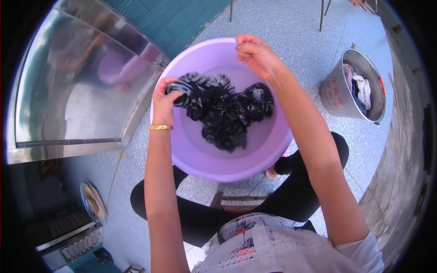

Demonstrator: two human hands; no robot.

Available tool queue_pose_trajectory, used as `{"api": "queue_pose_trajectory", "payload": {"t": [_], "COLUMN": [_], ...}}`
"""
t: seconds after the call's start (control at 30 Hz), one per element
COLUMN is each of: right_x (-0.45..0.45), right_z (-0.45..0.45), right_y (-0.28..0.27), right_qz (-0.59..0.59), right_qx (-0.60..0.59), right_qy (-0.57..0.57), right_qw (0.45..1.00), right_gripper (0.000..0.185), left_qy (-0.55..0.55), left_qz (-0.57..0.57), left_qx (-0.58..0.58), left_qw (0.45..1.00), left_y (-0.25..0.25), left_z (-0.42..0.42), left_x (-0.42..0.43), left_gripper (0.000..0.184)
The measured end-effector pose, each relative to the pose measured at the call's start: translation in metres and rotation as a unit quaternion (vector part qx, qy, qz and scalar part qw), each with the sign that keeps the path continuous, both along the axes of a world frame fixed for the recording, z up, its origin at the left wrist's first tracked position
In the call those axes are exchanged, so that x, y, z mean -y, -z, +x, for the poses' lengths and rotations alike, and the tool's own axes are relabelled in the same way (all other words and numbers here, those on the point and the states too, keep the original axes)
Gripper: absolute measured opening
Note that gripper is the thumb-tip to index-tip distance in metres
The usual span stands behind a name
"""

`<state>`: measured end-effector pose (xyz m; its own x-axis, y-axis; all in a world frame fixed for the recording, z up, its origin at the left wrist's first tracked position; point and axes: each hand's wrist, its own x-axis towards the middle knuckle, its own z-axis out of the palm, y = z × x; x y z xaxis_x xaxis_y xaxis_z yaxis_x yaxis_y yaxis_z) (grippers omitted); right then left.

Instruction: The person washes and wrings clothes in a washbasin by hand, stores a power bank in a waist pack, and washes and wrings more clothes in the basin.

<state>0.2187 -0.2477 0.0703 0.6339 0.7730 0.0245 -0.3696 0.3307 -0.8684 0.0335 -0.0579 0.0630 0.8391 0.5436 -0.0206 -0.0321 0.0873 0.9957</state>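
Note:
A black garment with a white pattern lies bunched and wet in a round lilac basin. My left hand grips its upper left edge, thumb on top, near the basin's left wall. Cloudy water surrounds the cloth. Over the far right part of the basin, my right hand is raised, apart from the garment. Its fingers are curled together. Whether they pinch anything small cannot be seen.
A metal bucket with several cloths stands at the right. A shiny metal cabinet or door panel is close on the left. Thin furniture legs stand at the back. My black-clad legs flank the basin's near side.

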Motion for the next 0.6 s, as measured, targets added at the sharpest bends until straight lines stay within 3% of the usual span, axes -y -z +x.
{"api": "queue_pose_trajectory", "payload": {"t": [0.07, 0.17, 0.2, 0.27, 0.33, 0.4, 0.5, 0.57, 0.6], "right_x": [0.011, 0.026, 0.032, 0.042, 0.058, 0.067, 0.066, 0.063, 0.062], "right_z": [0.017, 0.028, 0.026, 0.016, -0.017, -0.060, -0.091, -0.095, -0.094], "right_y": [0.024, 0.071, 0.094, 0.147, 0.210, 0.234, 0.230, 0.210, 0.206], "right_qz": [0.002, -0.216, -0.286, -0.455, -0.503, -0.550, -0.578, -0.597, -0.596], "right_qx": [-0.010, 0.072, 0.110, 0.147, 0.330, 0.358, 0.297, 0.279, 0.282], "right_qy": [0.024, 0.078, 0.082, 0.033, 0.013, -0.127, -0.182, -0.209, -0.207], "right_qw": [1.000, 0.971, 0.948, 0.878, 0.799, 0.744, 0.738, 0.722, 0.722], "right_gripper": [0.012, 0.015, 0.019, 0.040, 0.062, 0.076, 0.077, 0.058, 0.058], "left_qy": [-0.002, -0.074, -0.072, -0.155, -0.159, -0.125, -0.121, -0.121, -0.122], "left_qz": [-0.005, -0.011, -0.012, -0.145, -0.144, -0.131, -0.126, -0.116, -0.114], "left_qx": [-0.079, -0.118, -0.118, -0.093, -0.089, -0.064, -0.040, -0.019, -0.016], "left_qw": [0.997, 0.990, 0.990, 0.973, 0.973, 0.981, 0.984, 0.986, 0.986], "left_y": [0.030, 0.077, 0.077, 0.078, 0.069, 0.053, 0.032, 0.017, 0.010], "left_z": [-0.011, -0.027, -0.031, -0.041, -0.047, -0.046, -0.037, -0.033, -0.032], "left_x": [-0.009, -0.015, -0.017, -0.024, -0.032, -0.038, -0.043, -0.045, -0.046], "left_gripper": [0.025, 0.021, 0.021, 0.018, 0.016, 0.016, 0.016, 0.015, 0.015]}}
